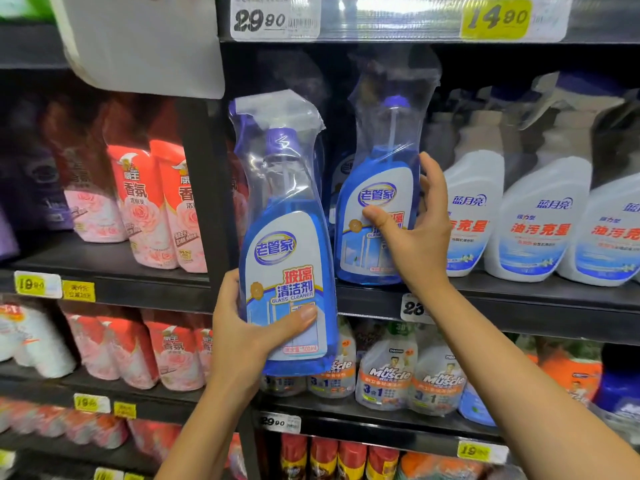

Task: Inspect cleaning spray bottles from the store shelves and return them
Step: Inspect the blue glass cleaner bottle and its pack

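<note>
My left hand [249, 327] grips a blue glass cleaner spray bottle [287, 251] around its lower body, holding it upright in front of the shelves. It has a purple trigger head under clear plastic wrap. My right hand [412, 233] is wrapped around a second, matching blue glass cleaner bottle [377, 188], thumb on its label and fingers behind. That bottle's base sits at the middle shelf [519, 299], just right of the dark upright post.
White degreaser spray bottles [543, 220] stand close to the right on the same shelf. Red and pink refill pouches [156, 206] fill the left bay. Mr Muscle bottles [391, 372] sit on the shelf below. Price tags [495, 17] line the shelf edges.
</note>
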